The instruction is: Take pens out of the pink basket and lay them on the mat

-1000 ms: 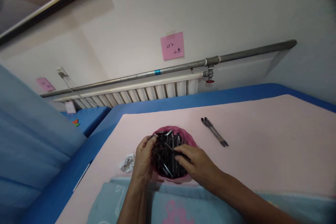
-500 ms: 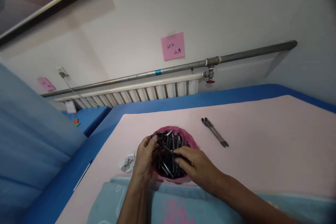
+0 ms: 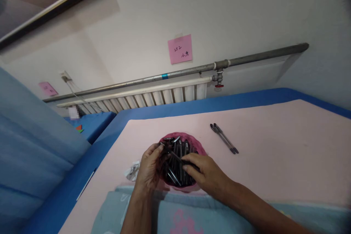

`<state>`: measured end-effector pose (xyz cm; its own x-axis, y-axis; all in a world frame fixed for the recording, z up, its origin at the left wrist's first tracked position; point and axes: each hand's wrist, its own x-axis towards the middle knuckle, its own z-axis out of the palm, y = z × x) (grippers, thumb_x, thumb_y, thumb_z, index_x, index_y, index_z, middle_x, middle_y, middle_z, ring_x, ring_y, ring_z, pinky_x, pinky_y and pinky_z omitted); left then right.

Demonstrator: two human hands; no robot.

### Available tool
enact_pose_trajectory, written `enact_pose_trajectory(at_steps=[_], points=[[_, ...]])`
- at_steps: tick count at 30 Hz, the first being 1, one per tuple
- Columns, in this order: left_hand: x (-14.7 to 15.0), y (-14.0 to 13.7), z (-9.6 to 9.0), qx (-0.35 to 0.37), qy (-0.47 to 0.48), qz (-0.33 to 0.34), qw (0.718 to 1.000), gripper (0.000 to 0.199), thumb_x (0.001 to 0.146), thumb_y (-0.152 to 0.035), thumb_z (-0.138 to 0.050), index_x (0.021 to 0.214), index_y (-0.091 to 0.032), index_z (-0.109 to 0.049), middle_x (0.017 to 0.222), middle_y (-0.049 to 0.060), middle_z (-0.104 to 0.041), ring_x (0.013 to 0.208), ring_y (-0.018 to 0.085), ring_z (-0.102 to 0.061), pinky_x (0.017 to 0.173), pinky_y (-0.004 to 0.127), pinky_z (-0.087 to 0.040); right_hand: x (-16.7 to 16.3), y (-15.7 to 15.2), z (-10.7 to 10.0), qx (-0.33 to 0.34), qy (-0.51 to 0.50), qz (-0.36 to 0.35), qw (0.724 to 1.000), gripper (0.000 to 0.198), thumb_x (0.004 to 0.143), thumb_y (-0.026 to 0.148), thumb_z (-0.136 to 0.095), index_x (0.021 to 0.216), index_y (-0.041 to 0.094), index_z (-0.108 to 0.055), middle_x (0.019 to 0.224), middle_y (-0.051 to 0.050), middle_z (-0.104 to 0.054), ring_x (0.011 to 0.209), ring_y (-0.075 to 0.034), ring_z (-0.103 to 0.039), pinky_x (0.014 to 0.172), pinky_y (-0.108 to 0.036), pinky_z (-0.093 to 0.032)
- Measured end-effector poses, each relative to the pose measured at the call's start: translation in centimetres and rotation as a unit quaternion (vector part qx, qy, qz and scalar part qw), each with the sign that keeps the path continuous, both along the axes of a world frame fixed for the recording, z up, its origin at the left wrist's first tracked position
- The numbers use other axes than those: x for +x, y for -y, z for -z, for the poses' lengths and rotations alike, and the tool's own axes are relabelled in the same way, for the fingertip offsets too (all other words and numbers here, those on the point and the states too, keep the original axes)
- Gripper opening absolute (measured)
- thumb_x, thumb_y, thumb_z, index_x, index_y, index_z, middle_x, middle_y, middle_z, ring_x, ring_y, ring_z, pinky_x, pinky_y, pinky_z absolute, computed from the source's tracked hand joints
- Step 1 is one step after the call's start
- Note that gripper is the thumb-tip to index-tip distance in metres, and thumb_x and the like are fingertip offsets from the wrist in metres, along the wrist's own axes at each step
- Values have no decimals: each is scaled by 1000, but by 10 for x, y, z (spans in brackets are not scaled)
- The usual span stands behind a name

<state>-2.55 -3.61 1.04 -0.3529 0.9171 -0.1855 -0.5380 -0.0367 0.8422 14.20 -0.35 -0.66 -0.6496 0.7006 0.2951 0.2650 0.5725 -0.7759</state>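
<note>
A pink basket full of dark pens stands in front of me. Over its right side, my right hand pinches a dark pen whose far end points at my left hand. My left hand is closed at the basket's left rim, fingers bent around something small and dark that I cannot make out. Two clear-barrelled pens with dark caps lie side by side on the pink sheet, right of the basket. A crumpled silvery-white wrapper sits just left of my left hand.
The pink sheet covers a blue-edged table. A light blue cloth with pink print lies along the near side. Beyond are a white radiator and a metal pipe. A blue curtain hangs at left.
My left hand has shifted very slightly to the left. The right hand keeps the pen in nearly the same place, and the basket and loose pens have not moved.
</note>
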Motion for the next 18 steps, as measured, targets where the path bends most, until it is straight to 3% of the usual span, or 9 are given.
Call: enact_pose_trajectory(at_steps=[3, 8, 13, 18], points=[[0, 0, -1, 7, 0, 15, 1000, 26, 64, -29, -71, 83, -14, -62, 87, 6, -69, 77, 16, -64, 64, 25, -50, 0, 0, -1, 6, 3, -2, 1000, 19, 82, 18, -46, 95, 19, -61, 88, -4, -64, 81, -17, -58, 73, -31, -46], [0, 0, -1, -2, 0, -12, 1000, 20, 59, -22, -75, 69, -14, -60, 70, 2, -68, 66, 12, -63, 63, 21, -49, 0, 0, 0, 8, 8, -6, 1000, 18, 82, 18, -47, 94, 19, -61, 86, -4, -63, 80, -16, -58, 73, -31, -46], [2, 0, -3, 0, 8, 0, 1000, 28, 61, -31, -73, 81, -13, -63, 85, 7, -69, 76, 17, -64, 65, 26, -50, 0, 0, 1, 18, 16, -6, 1000, 18, 83, 18, -46, 95, 19, -60, 87, -4, -63, 80, -17, -58, 72, -31, -46], [1, 0, -2, -8, 1, -1, 1000, 22, 57, -22, -76, 71, -14, -61, 74, 3, -69, 69, 13, -64, 64, 22, -49, 0, 0, 1, 10, 21, -8, 1000, 18, 82, 17, -47, 93, 18, -60, 86, -4, -63, 80, -17, -58, 73, -31, -45]])
